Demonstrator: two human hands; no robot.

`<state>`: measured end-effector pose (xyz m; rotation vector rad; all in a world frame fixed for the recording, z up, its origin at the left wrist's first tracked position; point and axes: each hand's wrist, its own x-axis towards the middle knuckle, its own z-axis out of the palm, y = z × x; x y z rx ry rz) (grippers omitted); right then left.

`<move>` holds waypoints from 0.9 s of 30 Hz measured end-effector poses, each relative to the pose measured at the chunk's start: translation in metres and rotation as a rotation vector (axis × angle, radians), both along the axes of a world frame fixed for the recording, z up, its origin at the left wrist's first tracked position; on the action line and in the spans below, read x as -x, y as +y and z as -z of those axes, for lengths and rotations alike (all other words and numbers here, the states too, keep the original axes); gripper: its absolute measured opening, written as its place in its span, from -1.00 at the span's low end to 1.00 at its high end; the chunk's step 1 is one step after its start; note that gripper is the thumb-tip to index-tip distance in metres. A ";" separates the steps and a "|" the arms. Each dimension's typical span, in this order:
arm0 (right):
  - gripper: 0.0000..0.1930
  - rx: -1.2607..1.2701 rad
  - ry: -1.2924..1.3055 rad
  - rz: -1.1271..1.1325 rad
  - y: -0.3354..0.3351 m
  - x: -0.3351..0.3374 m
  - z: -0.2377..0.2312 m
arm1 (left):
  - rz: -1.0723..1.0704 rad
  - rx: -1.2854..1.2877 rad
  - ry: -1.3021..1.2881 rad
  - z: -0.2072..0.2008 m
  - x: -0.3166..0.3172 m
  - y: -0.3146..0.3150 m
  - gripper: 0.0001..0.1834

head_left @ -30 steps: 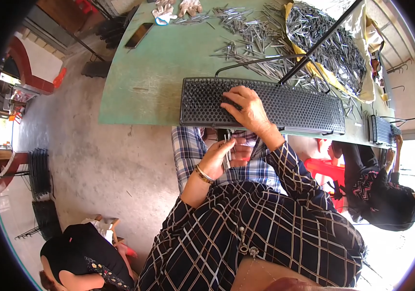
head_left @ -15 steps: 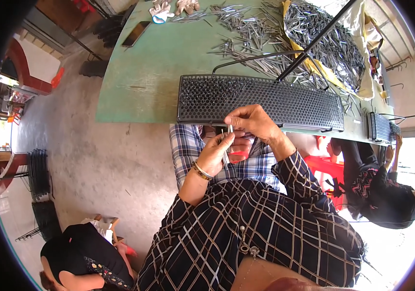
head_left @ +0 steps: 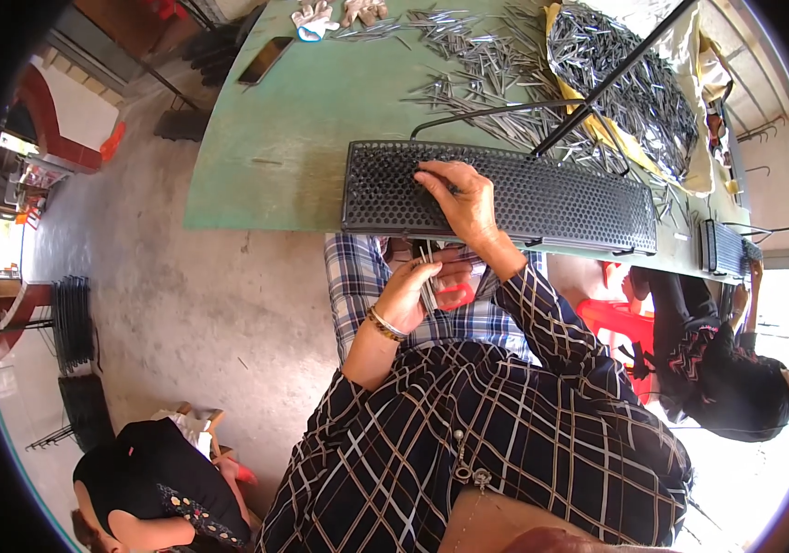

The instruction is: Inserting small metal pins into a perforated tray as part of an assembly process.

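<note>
Several thin metal rods (head_left: 429, 293) are gripped in the left hand (head_left: 404, 297), its fingers closed around them just below the near edge of the green surface (head_left: 275, 175). The right hand (head_left: 470, 205) reaches over the left part of a long black perforated rack (head_left: 560, 203) lying along that edge, its fingers narrowed almost together; I cannot tell whether they pinch a rod. Beyond the rack, loose rods (head_left: 496, 69) spread beside a heaped, yellow-edged sack (head_left: 700, 147). Farther left lies a smartphone (head_left: 265, 61), near work gloves (head_left: 314, 18).
</note>
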<state>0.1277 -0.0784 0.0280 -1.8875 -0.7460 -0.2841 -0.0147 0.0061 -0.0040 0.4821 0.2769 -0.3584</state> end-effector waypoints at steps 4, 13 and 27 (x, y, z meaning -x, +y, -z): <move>-0.84 0.049 -0.101 0.006 -0.001 0.000 -0.002 | 0.036 0.054 0.002 -0.003 0.002 0.002 -0.61; -0.85 0.032 -0.240 0.004 0.000 -0.002 0.001 | 0.067 -0.012 -0.010 -0.014 0.003 0.002 -0.60; -0.73 0.119 0.196 -0.293 -0.021 0.016 -0.020 | 0.055 -0.122 -0.079 -0.014 0.003 0.008 -0.61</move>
